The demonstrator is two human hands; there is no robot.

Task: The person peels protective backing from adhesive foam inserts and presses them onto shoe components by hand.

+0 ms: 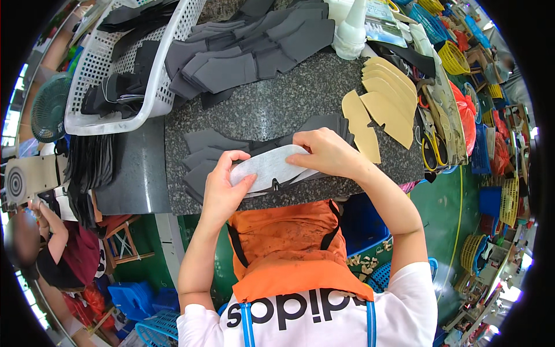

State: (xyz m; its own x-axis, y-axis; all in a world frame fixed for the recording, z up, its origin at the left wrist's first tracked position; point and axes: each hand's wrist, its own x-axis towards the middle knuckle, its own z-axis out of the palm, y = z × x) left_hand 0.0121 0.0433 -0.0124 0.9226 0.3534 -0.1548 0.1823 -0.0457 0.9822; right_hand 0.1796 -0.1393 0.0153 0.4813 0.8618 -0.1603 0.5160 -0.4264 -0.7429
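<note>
A pale grey, curved cut piece [269, 168] with a small dark notch at its lower edge is stretched between my two hands over the near edge of the stone tabletop. My left hand [226, 180] pinches its left end between thumb and fingers. At its upper right end, my right hand [324, 151] grips it with thumb and bent fingers. Under and around it lie dark grey cut pieces [211, 140], overlapping in a spread. More pale layers show just beneath the held piece. Whether it is joined to the dark pieces, I cannot tell.
Stacked dark grey pieces [225, 72] lie at the back beside a white plastic basket [156, 95]. Tan cut pieces [361, 124] fan out on the right, near yellow-handled scissors [430, 144]. A white bottle [350, 37] stands behind. Another person [63, 248] sits at the left.
</note>
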